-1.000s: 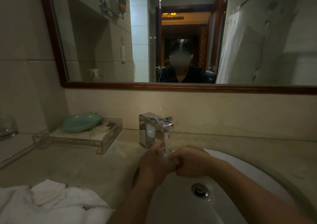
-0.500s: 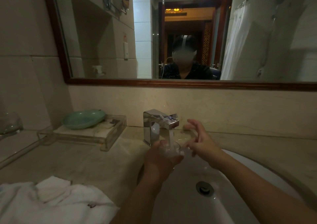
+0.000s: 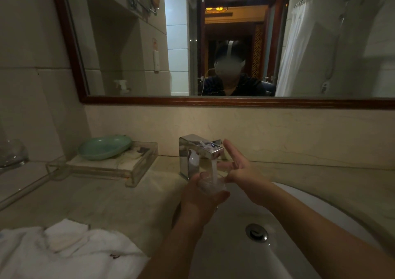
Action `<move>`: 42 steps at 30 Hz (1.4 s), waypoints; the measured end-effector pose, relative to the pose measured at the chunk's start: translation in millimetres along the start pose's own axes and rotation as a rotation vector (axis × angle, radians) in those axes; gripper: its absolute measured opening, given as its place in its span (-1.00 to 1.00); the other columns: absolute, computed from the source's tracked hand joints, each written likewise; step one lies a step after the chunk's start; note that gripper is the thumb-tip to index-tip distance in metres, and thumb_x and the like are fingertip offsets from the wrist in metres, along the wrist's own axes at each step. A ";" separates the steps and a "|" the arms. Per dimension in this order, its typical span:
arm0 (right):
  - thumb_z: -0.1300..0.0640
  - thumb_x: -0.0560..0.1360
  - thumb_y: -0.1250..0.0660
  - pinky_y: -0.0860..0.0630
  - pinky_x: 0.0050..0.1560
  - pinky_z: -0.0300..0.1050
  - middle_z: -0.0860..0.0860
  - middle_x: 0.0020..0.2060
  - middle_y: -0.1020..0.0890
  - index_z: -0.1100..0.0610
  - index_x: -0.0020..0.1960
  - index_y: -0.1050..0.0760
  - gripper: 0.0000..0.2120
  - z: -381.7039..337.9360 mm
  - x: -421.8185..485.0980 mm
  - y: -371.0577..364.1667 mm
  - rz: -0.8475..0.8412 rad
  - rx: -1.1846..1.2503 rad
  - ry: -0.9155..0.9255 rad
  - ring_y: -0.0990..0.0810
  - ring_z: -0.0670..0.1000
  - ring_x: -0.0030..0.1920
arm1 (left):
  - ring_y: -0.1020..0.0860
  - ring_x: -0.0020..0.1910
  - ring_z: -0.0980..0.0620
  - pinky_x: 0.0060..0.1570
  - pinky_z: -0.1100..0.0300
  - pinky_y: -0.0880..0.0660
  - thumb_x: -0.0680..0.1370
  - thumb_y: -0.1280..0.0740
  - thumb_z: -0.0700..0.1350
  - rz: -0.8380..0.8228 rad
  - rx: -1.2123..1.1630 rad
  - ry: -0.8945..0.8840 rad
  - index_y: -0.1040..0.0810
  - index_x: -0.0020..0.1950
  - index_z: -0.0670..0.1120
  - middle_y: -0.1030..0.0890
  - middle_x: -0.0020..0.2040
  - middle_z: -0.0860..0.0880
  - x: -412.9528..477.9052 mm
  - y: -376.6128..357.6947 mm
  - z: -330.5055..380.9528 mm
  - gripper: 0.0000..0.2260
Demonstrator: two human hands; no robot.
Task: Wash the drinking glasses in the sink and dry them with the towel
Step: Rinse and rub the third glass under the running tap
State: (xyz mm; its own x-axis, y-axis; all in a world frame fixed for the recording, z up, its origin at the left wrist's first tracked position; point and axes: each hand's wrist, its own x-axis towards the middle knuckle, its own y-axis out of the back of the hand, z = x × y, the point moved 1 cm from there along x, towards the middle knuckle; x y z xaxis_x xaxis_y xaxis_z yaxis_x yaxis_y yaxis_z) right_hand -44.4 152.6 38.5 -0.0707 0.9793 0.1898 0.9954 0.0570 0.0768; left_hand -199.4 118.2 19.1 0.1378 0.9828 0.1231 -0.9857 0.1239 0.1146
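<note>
My left hand (image 3: 198,197) grips a clear drinking glass (image 3: 210,183) over the white sink (image 3: 310,210). Water runs from the chrome faucet (image 3: 199,150) straight into the glass. My right hand (image 3: 237,167) is beside the faucet's spout with its fingers spread and straight, holding nothing; its lower fingers are near the glass rim. A crumpled white towel (image 3: 64,253) lies on the counter at the lower left. Another clear glass (image 3: 11,152) stands at the far left edge on a glass shelf.
A clear tray (image 3: 119,167) with a green dish (image 3: 104,147) sits left of the faucet. The sink drain (image 3: 256,232) lies below my right forearm. A wood-framed mirror (image 3: 213,102) runs along the wall behind the beige counter (image 3: 106,199).
My right hand has let go of the glass and risen beside the faucet, with its fingers opened out. My left hand still holds the glass under the running water.
</note>
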 end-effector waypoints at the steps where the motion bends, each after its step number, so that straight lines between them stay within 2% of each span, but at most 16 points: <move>1: 0.62 0.35 -0.15 -0.64 0.03 0.19 0.01 0.56 -0.25 -0.27 0.58 -0.13 0.06 -0.6 -0.6 0.2 -0.011 0.008 0.010 -0.56 0.08 0.33 | -0.68 -0.23 -0.02 -0.29 0.10 -0.58 0.36 -0.61 -0.08 -0.011 0.022 -0.001 -0.65 -0.04 0.13 -0.70 -0.15 -0.02 0.2 -0.5 0.7 -0.74; 3: 0.64 0.36 -0.14 -0.62 0.04 0.20 -0.04 0.53 -0.30 -0.24 0.59 -0.14 0.04 -0.5 -1.3 0.3 -0.021 0.002 0.023 -0.57 0.04 0.32 | -0.65 -0.26 -0.02 -0.31 0.10 -0.56 0.35 -0.60 -0.07 -0.023 0.037 -0.013 -0.64 -0.02 0.07 -0.69 -0.14 -0.06 0.4 -0.2 1.4 -0.74; 7: 0.65 0.38 -0.10 -0.63 -0.08 -0.05 -0.20 0.43 -0.36 -0.19 0.59 -0.16 0.00 -2.8 -1.3 -0.7 -0.003 0.027 0.011 -0.55 0.01 0.33 | -0.63 -0.24 0.02 -0.33 0.17 -0.53 0.42 -0.56 -0.18 -0.041 0.009 0.001 -0.63 0.04 0.01 -0.67 -0.11 -0.08 0.8 -0.4 -0.2 -0.75; 9: 0.66 0.40 -0.08 -0.63 -0.08 -0.07 -0.31 0.34 -0.39 -0.18 0.59 -0.14 -0.01 -4.0 -0.9 -1.1 0.002 0.044 0.013 -0.53 0.01 0.35 | -0.61 -0.27 0.04 -0.33 0.18 -0.51 0.43 -0.55 -0.22 -0.050 0.006 -0.012 -0.64 0.03 -0.03 -0.68 -0.12 -0.10 2.8 -0.4 -2.0 -0.77; 12: 0.67 0.40 -0.10 -0.65 0.00 0.01 -0.26 0.49 -0.28 -0.18 0.59 -0.14 0.00 -3.8 1.1 -0.3 0.011 0.044 0.021 -0.44 0.03 0.44 | -0.61 -0.29 0.05 -0.36 0.20 -0.50 0.43 -0.56 -0.23 -0.053 0.035 -0.022 -0.63 0.10 -0.10 -0.68 -0.08 -0.16 4.8 -1.2 -4.0 -0.72; 15: 0.67 0.41 -0.11 -0.63 -0.01 -0.06 -0.23 0.57 -0.18 -0.14 0.62 -0.11 -0.01 -7.3 1.2 1.1 0.020 0.034 0.022 -0.37 0.05 0.49 | -0.60 -0.32 0.10 -0.39 0.22 -0.52 0.40 -0.60 -0.22 -0.041 0.026 -0.017 -0.62 0.11 -0.11 -0.67 -0.07 -0.13 7.8 -1.4 -7.7 -0.67; 20: 0.60 0.49 -0.12 -0.46 0.41 0.14 -0.29 0.53 -0.26 -0.13 0.63 -0.07 -0.09 -9.8 -5.7 4.6 -0.042 -0.020 0.028 -0.34 -0.06 0.49 | -0.60 -0.36 0.12 -0.41 0.24 -0.48 0.38 -0.64 -0.17 -0.038 -0.009 0.024 -0.67 0.03 -0.04 -0.67 -0.23 0.02 8.7 -1.9 -9.7 -0.72; 23: 0.47 0.55 -0.20 -0.37 0.48 0.12 -0.31 0.52 -0.28 -0.16 0.63 -0.05 -0.16 -8.5 -10.9 14.2 -0.095 -0.032 0.010 -0.34 -0.10 0.50 | -0.58 -0.42 0.17 -0.41 0.25 -0.46 0.35 -0.64 -0.20 -0.082 0.111 -0.031 -0.69 -0.12 0.03 -0.67 -0.32 0.09 5.7 -0.1 -8.1 -0.77; 26: 0.13 0.58 -0.37 -0.57 0.25 0.04 -0.14 0.44 -0.43 -0.11 0.57 -0.23 -0.38 -7.1 -27.4 20.2 -0.073 -0.045 -0.178 -0.53 -0.01 0.34 | -0.63 -0.23 0.20 -0.26 0.30 -0.53 0.25 -0.70 -0.15 -0.138 0.278 -0.065 -0.64 0.10 0.05 -0.71 -0.06 0.07 -2.8 1.6 -4.3 -0.52; 28: 0.00 0.54 -0.41 -0.62 -0.07 -0.08 0.00 0.21 -0.64 -0.05 0.37 -0.49 -0.59 -6.6 -45.9 17.7 -0.120 -0.355 -0.391 -0.67 0.01 0.07 | -0.64 -0.07 0.14 -0.12 0.25 -0.57 0.25 -0.67 -0.01 -0.203 0.483 -0.172 -0.62 0.18 0.01 -0.69 0.08 0.04 -11.0 -1.6 6.7 -0.46; 31: 0.09 0.48 -0.41 -0.47 -0.30 -0.15 0.07 -0.24 -0.66 0.14 -0.01 -0.63 -0.85 -1.0 -54.7 11.2 -0.161 -0.727 -0.590 -0.58 0.01 -0.32 | -0.60 -0.08 0.13 -0.04 0.13 -0.58 0.32 -0.59 0.08 -0.319 0.670 -0.299 -0.66 0.06 0.01 -0.67 0.01 0.04 -21.4 -8.4 19.1 -0.63; 34: 0.09 0.49 -0.40 -0.46 -0.39 -0.20 0.03 -0.41 -0.59 0.14 -0.17 -0.59 -0.87 1.6 -48.5 11.4 -0.179 -0.968 -0.575 -0.51 -0.02 -0.43 | -0.63 -0.08 0.17 -0.05 0.17 -0.64 0.26 -0.67 -0.05 -0.319 0.521 -0.149 -0.64 0.10 0.09 -0.67 -0.02 0.12 -22.5 -8.8 5.8 -0.55; 36: 0.10 0.51 -0.38 -0.46 -0.39 -0.21 0.03 -0.37 -0.61 0.16 -0.09 -0.60 -0.88 1.4 -48.6 11.3 -0.244 -1.015 -0.541 -0.52 -0.02 -0.41 | -0.67 -0.02 0.06 -0.07 -0.02 -0.68 0.22 -0.68 -0.11 -0.348 0.422 -0.060 -0.59 0.14 0.13 -0.66 0.02 0.12 -23.7 -9.1 -1.4 -0.45; 38: 0.17 0.50 -0.37 -0.50 -0.29 -0.19 0.09 -0.23 -0.64 0.19 0.03 -0.63 -0.85 3.0 -52.3 16.5 -0.269 -0.867 -0.602 -0.56 0.00 -0.32 | -0.69 -0.03 -0.04 -0.13 -0.14 -0.68 0.24 -0.67 -0.13 -0.381 0.378 -0.037 -0.58 0.15 0.13 -0.68 0.04 0.06 -24.1 -8.9 -3.3 -0.46; 40: 0.23 0.51 -0.34 -0.52 -0.22 -0.17 0.16 -0.14 -0.64 0.23 0.12 -0.62 -0.79 2.4 -55.0 20.6 -0.290 -0.717 -0.680 -0.56 0.00 -0.27 | -0.70 -0.05 -0.03 -0.14 -0.13 -0.69 0.27 -0.66 -0.14 -0.414 0.344 -0.024 -0.58 0.16 0.14 -0.67 0.07 0.05 -22.3 -7.8 -4.4 -0.47; 42: 0.20 0.50 -0.36 -0.62 -0.09 -0.11 0.22 -0.05 -0.68 0.22 0.14 -0.61 -0.77 6.3 -50.5 25.0 -0.289 -0.766 -0.669 -0.65 0.04 -0.17 | -0.70 -0.04 0.04 -0.14 -0.06 -0.71 0.30 -0.66 -0.16 -0.457 0.327 -0.014 -0.57 0.20 0.15 -0.65 0.10 0.07 -23.8 -8.4 -3.5 -0.45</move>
State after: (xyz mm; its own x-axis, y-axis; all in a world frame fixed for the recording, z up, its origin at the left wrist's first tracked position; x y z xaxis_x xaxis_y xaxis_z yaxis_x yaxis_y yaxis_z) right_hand -15.5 105.7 24.6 -0.0162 0.8690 -0.4945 0.6232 0.3955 0.6747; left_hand -194.7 94.3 11.8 0.5472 0.8370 0.0019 -0.7443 0.4856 0.4584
